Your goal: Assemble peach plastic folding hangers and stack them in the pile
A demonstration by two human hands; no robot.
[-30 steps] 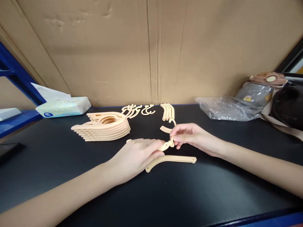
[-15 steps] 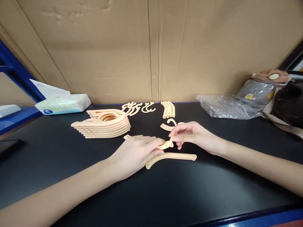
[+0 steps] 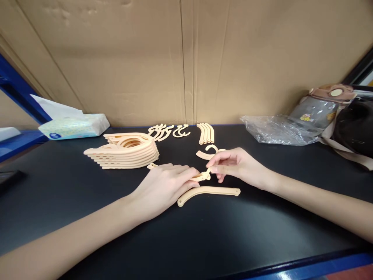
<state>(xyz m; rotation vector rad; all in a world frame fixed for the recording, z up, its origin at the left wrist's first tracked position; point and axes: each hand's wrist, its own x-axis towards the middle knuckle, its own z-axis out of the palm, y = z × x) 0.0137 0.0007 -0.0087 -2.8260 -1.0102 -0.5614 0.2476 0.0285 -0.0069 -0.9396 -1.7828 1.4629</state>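
Note:
My left hand (image 3: 170, 188) is closed around a cream plastic hanger arm (image 3: 198, 178); its far end sticks out past my knuckles on the left. At the arm's other end, my right hand (image 3: 231, 165) pinches a small cream hanger hook (image 3: 208, 172), which meets the arm there. My fingers cover most of the hook. Just in front of both hands, a loose curved hanger arm (image 3: 210, 190) lies flat on the black table. Behind my right hand lie another hook (image 3: 211, 148) and a curved arm piece (image 3: 204, 155), partly hidden.
A stack of folded cream hangers (image 3: 125, 151) sits left of centre. Several loose hooks (image 3: 160, 132) and curved arms (image 3: 205, 133) lie along the back. A tissue pack (image 3: 75, 125) is at back left. Clear plastic wrap (image 3: 276, 130) and a bottle (image 3: 313, 111) stand at back right.
The whole view has shifted slightly, moving everything a little left and up. Both hands keep the same hold on the hanger arm and hook, with hardly any visible movement.

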